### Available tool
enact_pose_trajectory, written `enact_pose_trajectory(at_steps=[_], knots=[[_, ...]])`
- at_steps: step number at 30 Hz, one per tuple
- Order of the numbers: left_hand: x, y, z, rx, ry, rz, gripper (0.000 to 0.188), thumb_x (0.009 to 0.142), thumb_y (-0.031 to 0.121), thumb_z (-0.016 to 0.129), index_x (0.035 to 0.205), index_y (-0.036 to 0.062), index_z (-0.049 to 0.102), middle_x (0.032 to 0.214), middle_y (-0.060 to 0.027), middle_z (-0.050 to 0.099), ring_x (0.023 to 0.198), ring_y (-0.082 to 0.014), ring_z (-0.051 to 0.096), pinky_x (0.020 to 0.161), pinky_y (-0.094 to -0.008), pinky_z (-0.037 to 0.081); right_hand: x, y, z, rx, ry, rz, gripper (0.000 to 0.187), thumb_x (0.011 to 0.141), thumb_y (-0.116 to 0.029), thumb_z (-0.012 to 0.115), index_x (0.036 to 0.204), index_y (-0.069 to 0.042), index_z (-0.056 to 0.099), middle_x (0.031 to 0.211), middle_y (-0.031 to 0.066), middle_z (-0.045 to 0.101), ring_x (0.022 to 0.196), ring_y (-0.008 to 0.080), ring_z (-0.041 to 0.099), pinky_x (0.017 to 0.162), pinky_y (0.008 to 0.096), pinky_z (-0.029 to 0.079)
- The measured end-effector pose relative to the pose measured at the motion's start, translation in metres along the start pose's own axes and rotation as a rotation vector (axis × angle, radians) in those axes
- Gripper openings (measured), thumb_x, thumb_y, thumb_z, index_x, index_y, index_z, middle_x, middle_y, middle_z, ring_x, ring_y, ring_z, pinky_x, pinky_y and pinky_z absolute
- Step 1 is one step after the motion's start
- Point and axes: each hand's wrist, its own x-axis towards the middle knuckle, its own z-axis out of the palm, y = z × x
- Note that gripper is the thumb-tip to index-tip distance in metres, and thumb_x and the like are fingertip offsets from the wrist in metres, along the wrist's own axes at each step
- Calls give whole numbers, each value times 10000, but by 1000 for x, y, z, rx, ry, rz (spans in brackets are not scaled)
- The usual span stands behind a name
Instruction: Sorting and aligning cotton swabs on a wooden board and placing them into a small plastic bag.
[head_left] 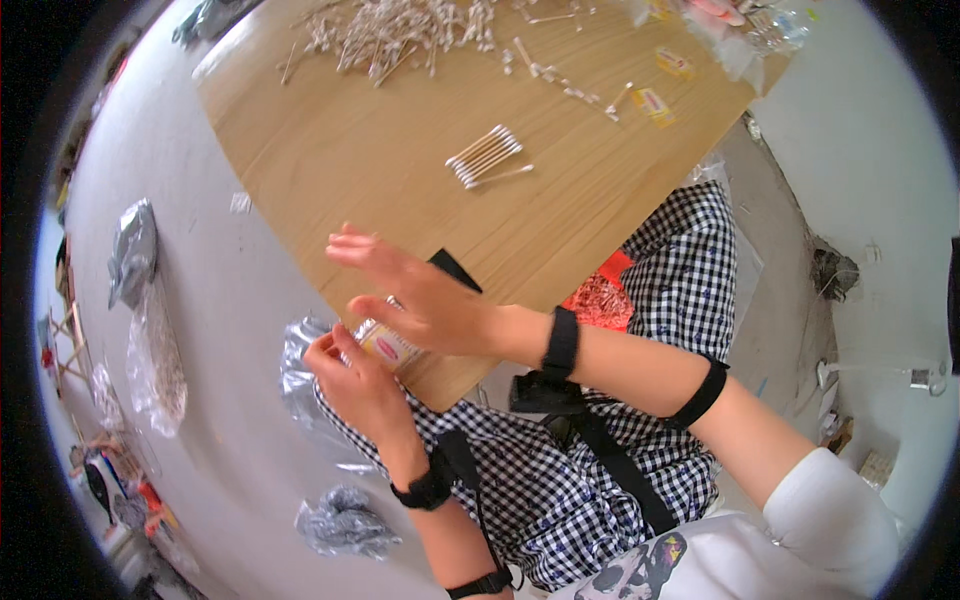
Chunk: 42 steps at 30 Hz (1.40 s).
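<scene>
My left hand [362, 388] is closed around a small clear packet with a yellow and white label [390, 347], at the table's near corner. Cotton swabs seem to be inside it, but much of the packet is hidden by my hands. Just above the packet is my right hand [425, 300], its fingers stretched out and the thumb beside the packet's top. Whether the thumb touches the packet I cannot tell. Farther off on the wood, several cotton swabs [485, 155] lie side by side in a neat row, with one askew at its near side.
A loose heap of cotton swabs [395, 35] covers the far part of the wooden table [330, 150]. Yellow labels [652, 106] and clear plastic bags [745, 45] lie at the far right. Checked cloth [690, 260] covers my lap. Grey plastic bags [345, 522] lie on the floor.
</scene>
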Motion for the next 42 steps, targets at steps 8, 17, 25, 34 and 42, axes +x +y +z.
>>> enact_pose_trajectory(at_steps=[8,17,25,34,42], knots=[[-16,81,29,-53,-157,684,632,934,314,602,1399,-48,370,1426,-235,419,1355,-368,361,1133,-443,257,-7,32,-189,-922,214,58,594,807,-32,634,1362,-30,422,1385,171,453,1359,352,347,1151,445,271],[-3,115,104,377,-280,873,905,908,536,536,1447,-119,222,1536,-269,221,1452,-377,169,1173,-504,139,9,51,-242,-970,231,201,302,806,-133,695,1089,-45,636,1071,104,634,1055,288,567,938,393,439],[-34,101,93,444,-358,859,937,911,578,489,1471,-105,176,1563,-256,151,1470,-365,106,1181,-491,82,18,57,-213,-767,181,108,67,800,-121,667,829,-61,657,887,63,635,898,261,582,818,392,456],[-35,98,97,396,-327,827,883,934,544,472,1479,-86,180,1572,-236,145,1480,-341,77,1189,-465,39,10,33,-164,-656,-66,-81,97,786,-66,661,880,-90,667,903,21,624,906,234,578,846,375,448],[-36,97,99,374,-275,837,886,910,544,513,1479,-65,214,1564,-229,177,1469,-363,108,1187,-479,81,45,47,-159,-820,-157,-319,132,783,-147,648,906,-121,686,975,15,665,1006,216,602,916,386,430]])
